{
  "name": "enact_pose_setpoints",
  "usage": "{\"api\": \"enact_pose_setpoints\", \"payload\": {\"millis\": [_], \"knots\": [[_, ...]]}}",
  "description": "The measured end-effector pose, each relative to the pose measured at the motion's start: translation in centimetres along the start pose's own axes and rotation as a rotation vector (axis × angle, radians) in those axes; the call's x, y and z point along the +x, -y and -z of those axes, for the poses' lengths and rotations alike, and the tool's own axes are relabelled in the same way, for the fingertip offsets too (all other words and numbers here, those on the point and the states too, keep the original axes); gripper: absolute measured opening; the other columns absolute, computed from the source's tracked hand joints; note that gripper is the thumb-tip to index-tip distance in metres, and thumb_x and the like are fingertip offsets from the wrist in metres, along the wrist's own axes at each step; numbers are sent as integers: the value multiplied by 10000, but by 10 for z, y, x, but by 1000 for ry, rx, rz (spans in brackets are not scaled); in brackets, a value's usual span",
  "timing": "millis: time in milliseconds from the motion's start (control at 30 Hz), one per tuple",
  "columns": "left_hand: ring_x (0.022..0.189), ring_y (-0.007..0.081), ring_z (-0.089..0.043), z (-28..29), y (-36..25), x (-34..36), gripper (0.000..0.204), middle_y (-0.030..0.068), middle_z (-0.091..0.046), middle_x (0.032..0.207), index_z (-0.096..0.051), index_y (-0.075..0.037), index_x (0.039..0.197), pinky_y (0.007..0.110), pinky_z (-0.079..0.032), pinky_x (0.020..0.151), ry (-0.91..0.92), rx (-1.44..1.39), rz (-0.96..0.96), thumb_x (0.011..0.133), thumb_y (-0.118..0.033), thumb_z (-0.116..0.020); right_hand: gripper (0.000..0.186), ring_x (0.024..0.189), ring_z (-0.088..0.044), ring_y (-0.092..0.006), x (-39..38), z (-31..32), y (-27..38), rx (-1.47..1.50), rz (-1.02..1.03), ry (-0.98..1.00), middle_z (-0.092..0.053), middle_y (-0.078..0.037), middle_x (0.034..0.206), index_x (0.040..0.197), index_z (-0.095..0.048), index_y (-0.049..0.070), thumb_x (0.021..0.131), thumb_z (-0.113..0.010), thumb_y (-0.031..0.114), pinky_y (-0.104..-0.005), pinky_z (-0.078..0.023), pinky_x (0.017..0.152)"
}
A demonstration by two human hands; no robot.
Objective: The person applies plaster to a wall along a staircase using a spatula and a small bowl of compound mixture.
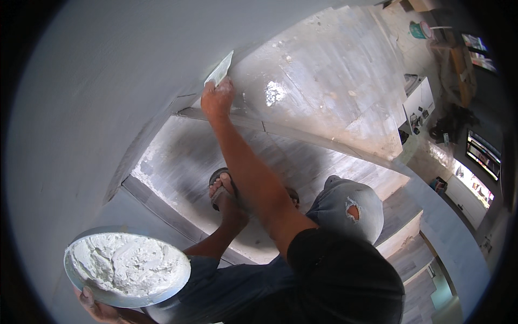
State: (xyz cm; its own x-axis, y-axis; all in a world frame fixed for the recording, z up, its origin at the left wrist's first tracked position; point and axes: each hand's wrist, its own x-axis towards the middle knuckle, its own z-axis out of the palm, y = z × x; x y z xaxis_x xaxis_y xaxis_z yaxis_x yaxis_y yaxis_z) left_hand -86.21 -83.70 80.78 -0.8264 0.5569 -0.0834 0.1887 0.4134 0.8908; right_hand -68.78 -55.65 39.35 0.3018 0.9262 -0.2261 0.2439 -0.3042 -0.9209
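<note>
At the lower left, my left hand is wrapped round the rim of a pale round basin. White putty with a rough, lumpy surface fills the basin. My right arm reaches forward, and my right hand is closed on a pale, flat spreader. The spreader's blade is at the foot of the grey wall, just above the step; I cannot tell whether it touches the wall.
I stand on a stair tread in sandals. A wider landing, spotted with white splashes, lies ahead, one step up. More steps descend at the lower right. Beyond the ledge, a green bucket and a white table stand on a lower floor.
</note>
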Motion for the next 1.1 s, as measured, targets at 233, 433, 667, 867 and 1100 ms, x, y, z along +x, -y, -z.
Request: {"api": "enact_pose_setpoints", "payload": {"millis": [233, 433, 667, 867, 1100], "knots": [[1095, 287, -469, 3, -3, 6, 538, 206, -479, 1209, -414, 113, 1241, 380, -333, 959, 5, 21, -12, 862, -263, -481, 271, 891, -517, -425, 56, 16, -49, -560, 89, 186, -545, -284, 971, 784, -557, -99, 818, -444, 145, -432, -403, 833], [1120, 309, -449, -19, -11, -9, 574, 230, -469, 1211, -399, 126, 1249, 388, -326, 963, -121, 1, 11, 849, -280, -467, 270, 902, -533, -413, 40, 19, -23, -203, 10, -42, -571, -283, 916, 805, -548, -78, 812, -470, 181, -424, -411, 820], [1135, 317, -436, 11, 3, 4, 591, 235, -445, 1238, -395, 130, 1251, 395, -324, 965, -95, 143, -76, 838, -285, -476, 325, 921, -538, -417, 107, 8, -72, 238, -362, -102, -569, -290, 937, 960, -546, -91, 799, -486, 185, -432, -412, 836], [1135, 323, -436, -15, -13, -8, 574, 255, -448, 1228, -397, 157, 1233, 392, -326, 967, -242, -20, 19, 851, -263, -480, 318, 909, -533, -442, 56, 18, -36, -74, 52, 90, -570, -291, 937, 950, -544, -114, 774, -467, 138, -452, -403, 856], [1109, 319, -456, -4, -3, 1, 503, 259, -458, 1213, -439, 169, 1181, 399, -337, 957, -288, 59, -78, 866, -220, -487, 346, 926, -534, -409, 129, 3, -98, -161, -59, -45, -561, -290, 949, 945, -539, -113, 817, -470, 202, -423, -403, 869]]}}
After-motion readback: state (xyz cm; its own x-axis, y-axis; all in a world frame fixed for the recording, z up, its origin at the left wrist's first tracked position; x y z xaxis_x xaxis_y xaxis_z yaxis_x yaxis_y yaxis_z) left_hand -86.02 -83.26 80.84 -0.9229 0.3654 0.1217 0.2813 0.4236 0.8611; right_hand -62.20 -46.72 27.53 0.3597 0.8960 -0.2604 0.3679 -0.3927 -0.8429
